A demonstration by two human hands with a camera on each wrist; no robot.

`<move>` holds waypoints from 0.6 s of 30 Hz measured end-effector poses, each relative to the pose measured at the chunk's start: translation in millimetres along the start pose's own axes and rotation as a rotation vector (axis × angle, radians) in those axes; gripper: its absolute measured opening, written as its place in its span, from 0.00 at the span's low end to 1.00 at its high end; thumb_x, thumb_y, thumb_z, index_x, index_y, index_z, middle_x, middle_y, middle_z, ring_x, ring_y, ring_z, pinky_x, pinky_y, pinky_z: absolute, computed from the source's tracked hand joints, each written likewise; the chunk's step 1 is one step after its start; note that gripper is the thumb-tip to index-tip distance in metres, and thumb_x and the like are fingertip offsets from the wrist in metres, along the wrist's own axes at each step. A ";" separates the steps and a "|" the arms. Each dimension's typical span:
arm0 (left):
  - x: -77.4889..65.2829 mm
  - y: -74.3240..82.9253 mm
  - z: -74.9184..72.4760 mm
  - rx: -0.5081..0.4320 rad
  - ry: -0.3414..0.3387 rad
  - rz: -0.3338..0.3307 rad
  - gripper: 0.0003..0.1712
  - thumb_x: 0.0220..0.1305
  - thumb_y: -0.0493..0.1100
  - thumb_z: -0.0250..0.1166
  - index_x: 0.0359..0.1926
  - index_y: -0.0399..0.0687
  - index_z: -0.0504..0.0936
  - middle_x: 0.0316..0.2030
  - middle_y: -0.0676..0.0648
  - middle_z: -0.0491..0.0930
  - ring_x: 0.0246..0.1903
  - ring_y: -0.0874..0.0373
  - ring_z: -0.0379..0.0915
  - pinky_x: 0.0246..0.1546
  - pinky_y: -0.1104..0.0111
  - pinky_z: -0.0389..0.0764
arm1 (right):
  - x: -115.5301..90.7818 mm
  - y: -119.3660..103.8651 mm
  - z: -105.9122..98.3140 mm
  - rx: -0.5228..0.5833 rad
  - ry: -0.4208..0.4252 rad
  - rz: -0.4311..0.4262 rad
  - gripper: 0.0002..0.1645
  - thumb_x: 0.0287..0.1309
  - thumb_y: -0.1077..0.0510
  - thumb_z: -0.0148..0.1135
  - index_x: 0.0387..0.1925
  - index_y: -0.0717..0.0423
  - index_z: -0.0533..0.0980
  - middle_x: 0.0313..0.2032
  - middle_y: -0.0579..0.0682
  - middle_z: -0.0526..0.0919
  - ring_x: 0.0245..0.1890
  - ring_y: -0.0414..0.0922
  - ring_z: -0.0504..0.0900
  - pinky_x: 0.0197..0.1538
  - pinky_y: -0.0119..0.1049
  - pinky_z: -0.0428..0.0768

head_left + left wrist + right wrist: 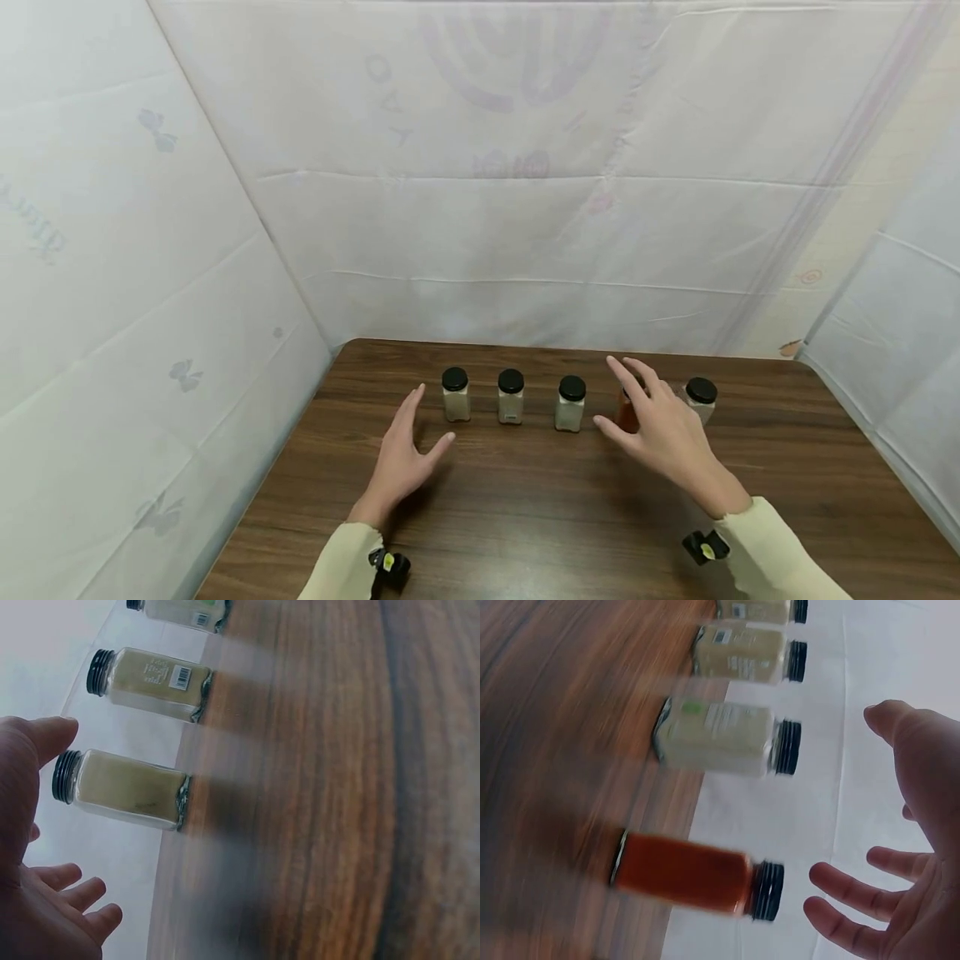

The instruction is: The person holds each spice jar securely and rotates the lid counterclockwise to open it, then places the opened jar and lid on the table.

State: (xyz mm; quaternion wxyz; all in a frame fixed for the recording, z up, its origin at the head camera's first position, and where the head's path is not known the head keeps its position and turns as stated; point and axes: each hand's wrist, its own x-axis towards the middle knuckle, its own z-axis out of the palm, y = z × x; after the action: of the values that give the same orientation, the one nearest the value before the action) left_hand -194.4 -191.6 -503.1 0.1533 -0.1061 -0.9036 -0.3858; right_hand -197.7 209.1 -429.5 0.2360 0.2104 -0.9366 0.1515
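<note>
Several square glass spice jars with black lids stand in a row on the table. My left hand (402,461), fingers spread, is beside the leftmost jar (456,400), which holds pale beige powder; in the left wrist view the thumb overlaps near its lid (66,777). Over the right part of the row my right hand (667,433) has its fingers apart and holds nothing. It partly hides a jar of red-orange powder (684,872) in the head view. Left of that hand stands a jar of whitish powder (570,408), and a second beige jar (511,402) is farther left.
A rightmost jar (701,396) with pale contents stands just past my right hand. The dark wood-grain table (510,517) reaches back to a white printed cloth wall (450,225). More cloth encloses the left and right sides.
</note>
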 end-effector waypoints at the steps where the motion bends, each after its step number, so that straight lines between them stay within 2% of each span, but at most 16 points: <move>1: 0.6 0.7 -0.2 -0.005 0.002 -0.002 0.53 0.65 0.54 0.73 0.82 0.53 0.52 0.78 0.39 0.56 0.75 0.40 0.55 0.68 0.39 0.63 | 1.8 -3.0 1.1 0.014 -0.004 -0.001 0.56 0.57 0.39 0.74 0.81 0.42 0.56 0.71 0.58 0.66 0.32 0.51 0.79 0.17 0.33 0.65; 3: 1.5 2.1 -0.8 -0.017 0.007 -0.005 0.53 0.65 0.53 0.73 0.82 0.52 0.52 0.78 0.39 0.57 0.75 0.39 0.56 0.68 0.39 0.64 | 5.5 -9.2 3.6 0.034 -0.008 -0.008 0.56 0.58 0.39 0.74 0.81 0.42 0.56 0.70 0.58 0.67 0.24 0.43 0.74 0.15 0.31 0.62; 5: 1.8 4.0 -0.9 -0.027 0.006 -0.020 0.53 0.65 0.53 0.73 0.82 0.51 0.52 0.78 0.39 0.57 0.75 0.39 0.56 0.68 0.39 0.63 | 8.7 -15.0 6.1 0.044 -0.011 -0.019 0.55 0.58 0.39 0.73 0.80 0.42 0.57 0.70 0.57 0.68 0.19 0.39 0.67 0.14 0.30 0.59; 12: 5.8 7.0 1.2 -0.053 -0.012 -0.082 0.53 0.65 0.52 0.73 0.82 0.50 0.52 0.78 0.41 0.57 0.74 0.39 0.57 0.69 0.41 0.63 | 23.3 -35.7 13.4 0.073 -0.023 -0.048 0.53 0.60 0.36 0.71 0.80 0.41 0.57 0.69 0.53 0.70 0.20 0.37 0.67 0.13 0.29 0.59; 18: 9.4 6.2 3.8 -0.067 -0.005 -0.096 0.53 0.65 0.51 0.73 0.81 0.50 0.53 0.77 0.40 0.57 0.73 0.38 0.59 0.67 0.41 0.66 | 36.5 -49.9 20.9 0.093 -0.032 -0.066 0.52 0.62 0.35 0.69 0.81 0.38 0.56 0.70 0.50 0.71 0.14 0.33 0.61 0.13 0.29 0.58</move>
State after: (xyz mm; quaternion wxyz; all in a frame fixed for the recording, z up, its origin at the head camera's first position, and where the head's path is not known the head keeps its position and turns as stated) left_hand -202.0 -183.9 -498.1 0.1286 -0.0685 -0.8946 -0.4224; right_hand -211.6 146.1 -419.4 0.2160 0.2542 -0.9247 0.1835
